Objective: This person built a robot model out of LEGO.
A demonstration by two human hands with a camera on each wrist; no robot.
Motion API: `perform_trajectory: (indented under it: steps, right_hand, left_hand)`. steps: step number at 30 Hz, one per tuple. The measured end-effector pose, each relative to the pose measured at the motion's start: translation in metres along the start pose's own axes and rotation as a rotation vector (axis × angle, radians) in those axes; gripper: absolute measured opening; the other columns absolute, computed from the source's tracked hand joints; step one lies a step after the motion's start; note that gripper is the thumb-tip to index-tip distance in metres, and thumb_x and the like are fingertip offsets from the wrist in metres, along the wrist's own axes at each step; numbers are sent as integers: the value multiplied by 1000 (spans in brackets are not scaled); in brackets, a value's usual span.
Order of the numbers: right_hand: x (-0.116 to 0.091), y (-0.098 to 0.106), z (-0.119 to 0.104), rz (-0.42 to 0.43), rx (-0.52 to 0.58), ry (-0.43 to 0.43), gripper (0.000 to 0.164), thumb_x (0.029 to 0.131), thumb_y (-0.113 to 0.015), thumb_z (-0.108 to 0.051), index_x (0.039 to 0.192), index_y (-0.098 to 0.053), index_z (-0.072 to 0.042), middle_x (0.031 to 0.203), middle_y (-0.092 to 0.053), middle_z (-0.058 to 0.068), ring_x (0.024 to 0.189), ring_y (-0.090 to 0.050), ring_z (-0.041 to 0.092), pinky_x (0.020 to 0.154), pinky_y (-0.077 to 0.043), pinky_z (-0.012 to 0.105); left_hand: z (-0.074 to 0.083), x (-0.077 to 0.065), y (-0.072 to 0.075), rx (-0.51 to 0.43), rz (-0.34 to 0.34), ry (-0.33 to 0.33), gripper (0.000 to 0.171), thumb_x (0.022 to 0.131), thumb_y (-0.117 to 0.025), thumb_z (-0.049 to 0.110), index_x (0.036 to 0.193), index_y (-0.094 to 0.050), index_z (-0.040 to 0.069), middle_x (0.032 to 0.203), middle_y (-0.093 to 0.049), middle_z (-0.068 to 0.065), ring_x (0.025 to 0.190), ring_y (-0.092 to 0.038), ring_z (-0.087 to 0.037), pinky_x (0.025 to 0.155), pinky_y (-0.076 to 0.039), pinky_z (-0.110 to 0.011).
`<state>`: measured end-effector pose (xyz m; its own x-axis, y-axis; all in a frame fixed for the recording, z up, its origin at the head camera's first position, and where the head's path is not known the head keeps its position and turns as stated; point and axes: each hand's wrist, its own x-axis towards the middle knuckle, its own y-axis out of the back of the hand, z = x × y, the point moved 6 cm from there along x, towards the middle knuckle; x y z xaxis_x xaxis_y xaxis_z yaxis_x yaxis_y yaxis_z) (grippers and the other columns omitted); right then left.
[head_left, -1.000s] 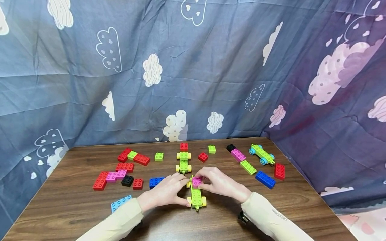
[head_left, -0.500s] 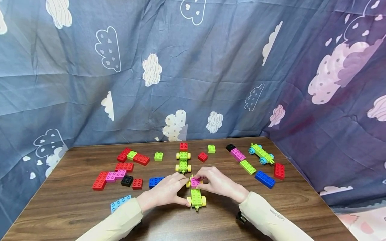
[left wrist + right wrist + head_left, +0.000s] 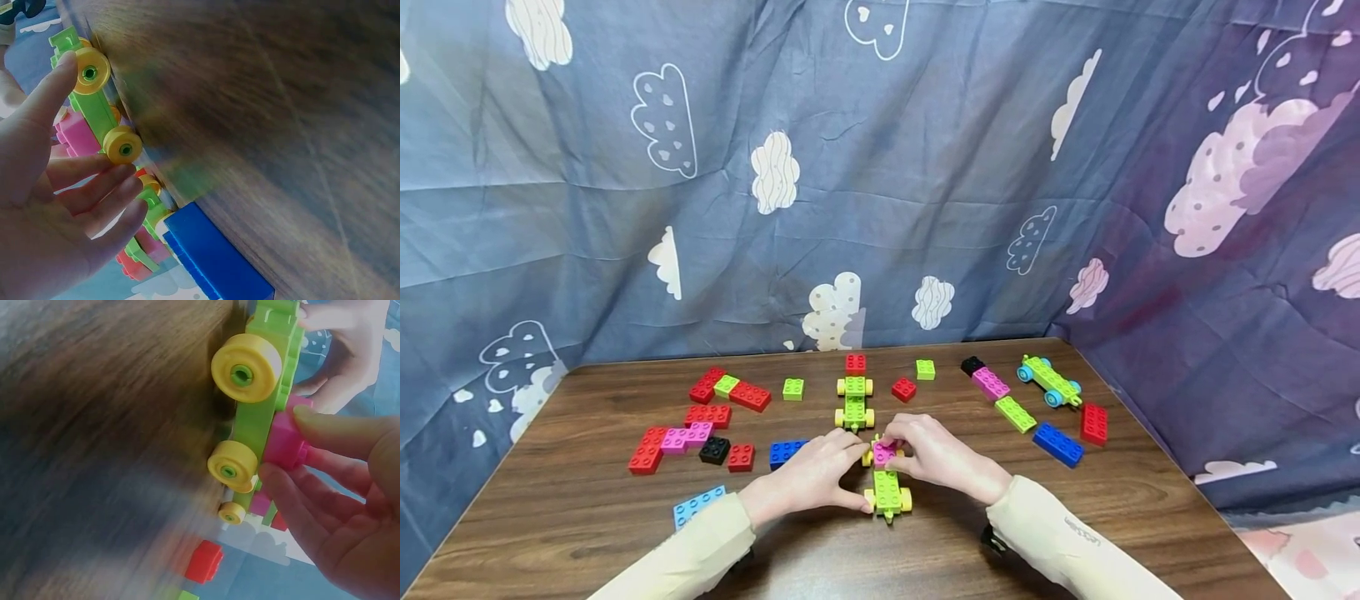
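Note:
My right hand (image 3: 936,450) pinches a pink brick (image 3: 883,455) between thumb and fingers. In the right wrist view the brick (image 3: 284,440) sits against the studded top of a lime-green toy car base (image 3: 253,428) with yellow wheels. Whether it is pressed fully down I cannot tell. My left hand (image 3: 816,471) holds the same car base (image 3: 887,493) from its left side. The left wrist view has the thumb on one yellow wheel (image 3: 91,72) and a finger at the other wheel (image 3: 123,145).
Behind stands a second green car base (image 3: 855,410) with yellow wheels and a red brick (image 3: 855,363). Blue bricks (image 3: 786,452), red bricks (image 3: 707,416) and a light blue brick (image 3: 698,505) lie left. A blue-wheeled car base (image 3: 1049,382) and a blue brick (image 3: 1058,443) are right.
My right hand has shifted the pink brick slightly left, so it lines up with the car base. My left hand stays in place on the base.

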<state>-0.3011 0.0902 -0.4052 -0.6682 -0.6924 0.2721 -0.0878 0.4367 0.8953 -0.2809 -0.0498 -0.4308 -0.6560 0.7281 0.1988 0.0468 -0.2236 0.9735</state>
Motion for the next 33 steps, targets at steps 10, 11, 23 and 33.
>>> perform_trajectory:
  steps: [10, 11, 23, 33]
  right_hand:
    - [0, 1, -2, 4, -38, -25, 18, 82, -81, -21, 87, -68, -10, 83, -66, 1, 71, -60, 18, 63, -44, 17]
    - [-1, 1, -2, 4, -33, -28, 18, 82, -81, -21, 87, -69, -10, 83, -66, 1, 72, -60, 18, 63, -44, 17]
    - [-1, 3, 0, -46, -13, 56, 16, 86, -77, -17, 97, -73, -7, 87, -68, 1, 73, -61, 19, 65, -44, 15]
    - [-3, 1, 0, -48, -42, 66, 13, 88, -74, -15, 99, -71, -8, 92, -67, 1, 79, -64, 16, 71, -50, 19]
  left_hand:
    - [3, 0, 1, 29, -6, -3, 74, 81, -74, 58, 128, -63, 2, 125, -64, -8, 114, -58, -21, 91, -55, -37]
    - [3, 0, 1, 34, -5, -5, 74, 81, -74, 57, 128, -63, 2, 125, -64, -9, 113, -58, -21, 91, -55, -36]
    - [5, 2, 4, 105, 11, -25, 72, 80, -74, 58, 126, -64, 3, 120, -65, -8, 109, -59, -20, 84, -57, -34]
    - [5, 2, 1, 76, -8, -15, 73, 80, -74, 58, 127, -64, 2, 122, -64, -9, 110, -59, -21, 85, -57, -35]
